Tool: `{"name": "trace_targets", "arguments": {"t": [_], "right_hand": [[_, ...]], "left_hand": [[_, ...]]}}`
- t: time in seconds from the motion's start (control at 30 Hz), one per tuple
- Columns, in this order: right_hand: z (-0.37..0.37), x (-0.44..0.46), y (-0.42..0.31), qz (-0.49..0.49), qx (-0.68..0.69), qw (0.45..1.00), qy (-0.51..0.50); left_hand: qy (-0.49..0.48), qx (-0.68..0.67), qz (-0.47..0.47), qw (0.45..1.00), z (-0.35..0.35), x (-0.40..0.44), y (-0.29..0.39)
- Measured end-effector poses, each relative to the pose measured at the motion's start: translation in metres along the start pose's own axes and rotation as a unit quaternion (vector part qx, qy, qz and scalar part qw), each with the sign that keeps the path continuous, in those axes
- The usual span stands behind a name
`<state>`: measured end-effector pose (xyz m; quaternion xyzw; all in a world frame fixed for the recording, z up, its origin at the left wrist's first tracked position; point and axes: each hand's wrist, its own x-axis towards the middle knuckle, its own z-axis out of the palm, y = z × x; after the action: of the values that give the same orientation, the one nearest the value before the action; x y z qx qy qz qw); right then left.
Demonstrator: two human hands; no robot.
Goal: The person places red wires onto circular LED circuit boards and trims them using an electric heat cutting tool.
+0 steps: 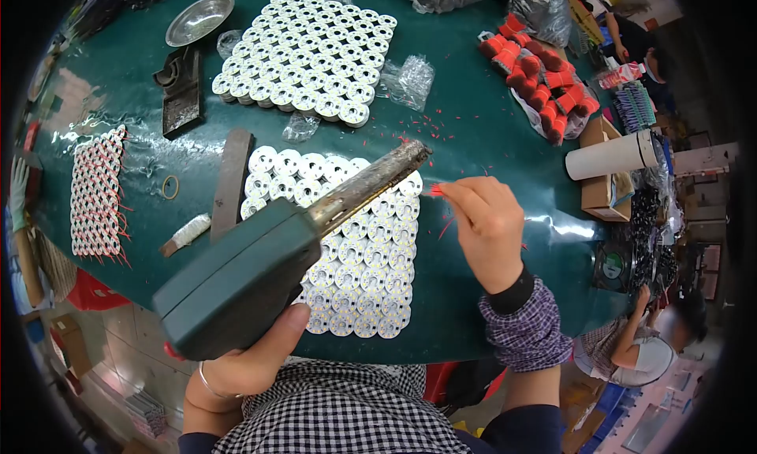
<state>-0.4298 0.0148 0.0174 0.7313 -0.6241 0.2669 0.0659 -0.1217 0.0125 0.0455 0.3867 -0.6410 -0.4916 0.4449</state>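
My left hand (256, 359) clamps the tool (240, 277) slantwise over the discs (367, 303), seemingly for reach; apart from it, my right hand (490, 225) pinches red wires (436, 190) beside the discs, probably for fine control.

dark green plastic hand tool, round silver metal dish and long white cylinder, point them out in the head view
Dark green plastic hand tool (264, 257): head view, on its body.
Round silver metal dish (199, 20): head view, on its inner bottom.
Long white cylinder (605, 156): head view, on its side.

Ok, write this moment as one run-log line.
left hand: grips soldering gun | right hand: pinches red wires | under gun: round LED boards
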Motion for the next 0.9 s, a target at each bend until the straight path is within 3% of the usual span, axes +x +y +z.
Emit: {"name": "trace_targets", "arguments": {"t": [0.07, 0.17, 0.27, 0.37, 0.57, 0.9], "right_hand": [[0.015, -0.005, -0.002, 0.011, 0.025, 1.000, 0.015], [0.029, -0.009, -0.004, 0.024, 0.056, 0.998, 0.033], [0.034, -0.011, -0.002, 0.015, 0.043, 0.998, 0.038], [0.033, -0.012, 0.000, 0.014, 0.011, 1.000, 0.025], [0.033, -0.011, -0.002, 0.003, -0.001, 1.000, 0.011], [0.033, -0.011, -0.004, -0.007, 0.004, 1.000, 0.005]], "left_hand": [[0.024, -0.068, -0.116, 0.991, 0.009, 0.007, 0.008], [-0.037, 0.020, -0.078, 0.996, 0.008, 0.016, -0.002], [-0.054, 0.028, -0.128, 0.990, 0.010, 0.020, -0.009], [-0.005, 0.029, -0.098, 0.995, 0.025, 0.031, -0.015], [-0.048, 0.049, -0.067, 0.995, 0.031, 0.034, -0.026], [-0.060, 0.050, -0.110, 0.991, 0.037, 0.041, -0.024]]}}
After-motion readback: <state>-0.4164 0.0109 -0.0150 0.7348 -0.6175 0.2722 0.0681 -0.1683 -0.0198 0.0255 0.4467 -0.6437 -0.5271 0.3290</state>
